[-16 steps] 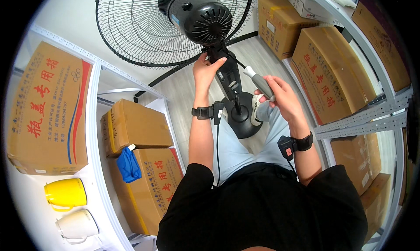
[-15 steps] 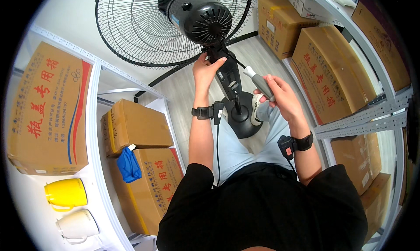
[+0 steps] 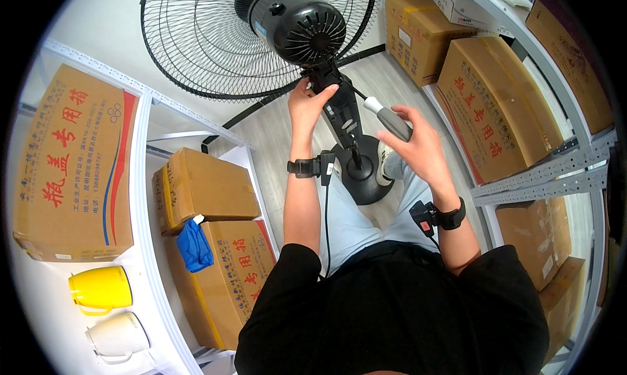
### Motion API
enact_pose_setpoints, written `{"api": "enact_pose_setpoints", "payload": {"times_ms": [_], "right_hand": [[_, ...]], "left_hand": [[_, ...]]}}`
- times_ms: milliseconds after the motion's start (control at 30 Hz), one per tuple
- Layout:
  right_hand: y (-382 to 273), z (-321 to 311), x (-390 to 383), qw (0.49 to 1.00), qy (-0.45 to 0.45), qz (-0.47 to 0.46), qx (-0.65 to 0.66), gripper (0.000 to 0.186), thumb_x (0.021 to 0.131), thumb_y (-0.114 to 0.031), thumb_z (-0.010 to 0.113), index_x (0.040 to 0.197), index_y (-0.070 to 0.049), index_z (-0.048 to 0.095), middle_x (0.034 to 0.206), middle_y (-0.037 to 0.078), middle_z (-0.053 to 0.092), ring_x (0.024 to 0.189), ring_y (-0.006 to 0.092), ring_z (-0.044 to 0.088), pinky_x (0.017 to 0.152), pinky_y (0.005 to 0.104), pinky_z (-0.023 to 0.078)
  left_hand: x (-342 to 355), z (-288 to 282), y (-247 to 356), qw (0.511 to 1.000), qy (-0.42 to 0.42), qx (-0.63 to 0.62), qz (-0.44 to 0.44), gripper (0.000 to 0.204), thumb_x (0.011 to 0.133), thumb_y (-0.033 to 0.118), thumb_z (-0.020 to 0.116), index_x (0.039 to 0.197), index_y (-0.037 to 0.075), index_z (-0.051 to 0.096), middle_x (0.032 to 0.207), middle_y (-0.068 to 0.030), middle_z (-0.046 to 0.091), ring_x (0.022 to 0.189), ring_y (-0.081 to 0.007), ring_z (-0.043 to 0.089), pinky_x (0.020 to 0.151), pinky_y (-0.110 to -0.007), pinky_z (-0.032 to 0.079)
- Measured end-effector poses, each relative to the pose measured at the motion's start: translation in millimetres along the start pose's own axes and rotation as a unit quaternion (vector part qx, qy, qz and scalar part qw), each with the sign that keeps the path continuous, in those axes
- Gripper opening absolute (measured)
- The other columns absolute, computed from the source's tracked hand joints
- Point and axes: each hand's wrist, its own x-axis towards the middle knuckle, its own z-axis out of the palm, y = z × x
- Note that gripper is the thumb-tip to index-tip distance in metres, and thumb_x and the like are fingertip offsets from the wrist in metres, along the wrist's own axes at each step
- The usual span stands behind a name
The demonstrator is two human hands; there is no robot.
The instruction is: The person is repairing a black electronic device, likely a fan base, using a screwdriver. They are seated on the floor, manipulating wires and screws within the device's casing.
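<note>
A black pedestal fan (image 3: pixel 307 32) stands in front of me, its motor housing toward me and its wire cage behind. My left hand (image 3: pixel 308 108) grips the fan's black neck (image 3: pixel 338 110) just below the motor, thumb on the near side. A screwdriver (image 3: pixel 390 119) with a grey and white handle slants toward the neck. Its dark shaft reaches the neck's right side; exactly where the tip meets it is hard to see. My right hand (image 3: pixel 421 146) has the handle's end loosely between thumb and fingers. Below, the round black base (image 3: pixel 366 185) rests on the floor between my feet.
Metal shelving with cardboard boxes (image 3: pixel 493 110) stands close on the right. Another rack on the left holds more boxes (image 3: pixel 75 172), a yellow jug (image 3: pixel 101 289) and a white jug (image 3: pixel 119 337). A blue cloth-like item (image 3: pixel 194 245) hangs against the lower left boxes.
My right hand's fingers have loosened and spread around the screwdriver handle, and the hand has turned slightly. My left hand stays on the fan's neck.
</note>
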Motion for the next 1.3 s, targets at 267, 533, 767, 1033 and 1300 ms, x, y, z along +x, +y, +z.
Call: {"api": "enact_pose_setpoints", "payload": {"times_ms": [267, 533, 767, 1033, 1300], "right_hand": [[-25.8, -9.6, 3.7, 0.982, -0.034, 0.175, 0.065, 0.048, 0.079, -0.023, 0.072, 0.121, -0.010, 0.053, 0.099, 0.018, 0.058, 0.090, 0.0295, 0.061, 0.075, 0.0368, 0.050], [0.0, 2.6, -4.2, 0.997, 0.047, -0.045, -0.050, 0.046, 0.084, -0.031, 0.069, 0.122, -0.010, 0.053, 0.100, 0.017, 0.064, 0.067, 0.0197, 0.059, 0.061, 0.0325, 0.047], [-20.4, -9.1, 3.6, 0.956, -0.052, 0.240, 0.158, 0.050, 0.077, -0.023, 0.072, 0.121, -0.010, 0.052, 0.097, 0.015, 0.056, 0.089, 0.0276, 0.061, 0.075, 0.0348, 0.049], [1.4, -0.9, 0.4, 0.994, 0.001, 0.100, 0.038, 0.047, 0.081, -0.029, 0.070, 0.119, -0.007, 0.053, 0.098, 0.016, 0.061, 0.075, 0.0261, 0.065, 0.065, 0.0343, 0.049], [2.0, 0.1, -1.0, 0.997, 0.053, -0.041, -0.032, 0.039, 0.084, -0.024, 0.067, 0.118, -0.009, 0.054, 0.087, 0.017, 0.064, 0.075, 0.0254, 0.063, 0.069, 0.0361, 0.050]], "left_hand": [[-0.4, -0.9, -1.7, 1.000, 0.011, 0.013, 0.001, 0.044, 0.071, 0.015, 0.081, 0.106, -0.005, 0.063, 0.080, -0.0028, 0.067, 0.065, -0.0034, 0.054, 0.060, -0.017, 0.041], [-2.5, 1.2, 2.0, 1.000, 0.008, 0.003, 0.006, 0.047, 0.070, 0.016, 0.081, 0.107, -0.006, 0.062, 0.076, -0.0015, 0.066, 0.062, -0.0030, 0.052, 0.058, -0.016, 0.039], [0.4, -1.6, -4.7, 1.000, 0.011, -0.018, 0.017, 0.047, 0.071, 0.015, 0.081, 0.108, -0.006, 0.061, 0.080, -0.0024, 0.066, 0.064, -0.0032, 0.053, 0.059, -0.016, 0.040], [-0.5, 0.4, -3.2, 1.000, 0.017, -0.003, 0.010, 0.046, 0.071, 0.014, 0.081, 0.108, -0.006, 0.062, 0.079, -0.0019, 0.066, 0.063, -0.0028, 0.052, 0.058, -0.016, 0.039], [-2.3, 1.2, 0.1, 1.000, 0.019, 0.006, 0.010, 0.048, 0.069, 0.018, 0.081, 0.107, -0.005, 0.063, 0.068, 0.0027, 0.059, 0.056, -0.0012, 0.043, 0.052, -0.016, 0.033]]}}
